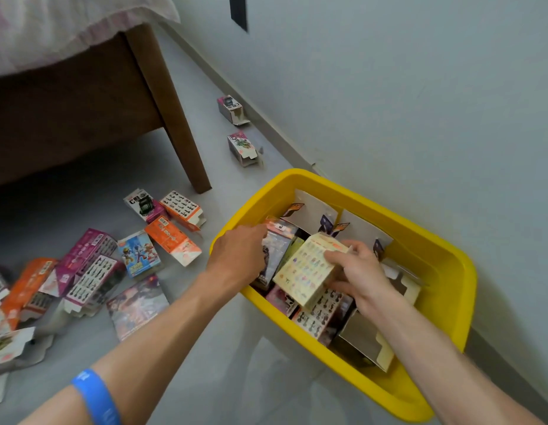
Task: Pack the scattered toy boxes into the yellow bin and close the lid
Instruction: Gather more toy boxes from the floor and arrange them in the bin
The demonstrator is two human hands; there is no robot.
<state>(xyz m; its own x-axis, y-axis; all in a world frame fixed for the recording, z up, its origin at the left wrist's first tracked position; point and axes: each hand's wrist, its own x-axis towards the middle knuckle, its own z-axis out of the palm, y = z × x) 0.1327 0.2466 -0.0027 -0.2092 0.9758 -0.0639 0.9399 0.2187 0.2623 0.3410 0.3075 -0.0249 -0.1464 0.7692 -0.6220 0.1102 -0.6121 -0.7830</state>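
Both hands are inside the yellow bin, which sits on the floor against the wall at about 4 o'clock in the view. The right hand pinches a cream box by its upper right edge, fingers curled over it, thumb side hidden. That box is tilted, its long axis running from 1 o'clock down to 7 o'clock, resting on the boxes already packed. The left hand reaches over the bin's near-left rim, fingers pointing toward 2 o'clock and touching a grey-pink box standing beside the cream one; whether it grips or only steadies that box I cannot tell (the fingertips are hidden).

The bin looks roughly half filled, and no lid is in view. Many boxes remain: a cluster on the floor at 9 o'clock from the left hand, and two more by the wall at 12 o'clock. The left hand is nearer the cluster, so it is probably the one to fetch next, once the cream box is laid flat in line with its neighbours
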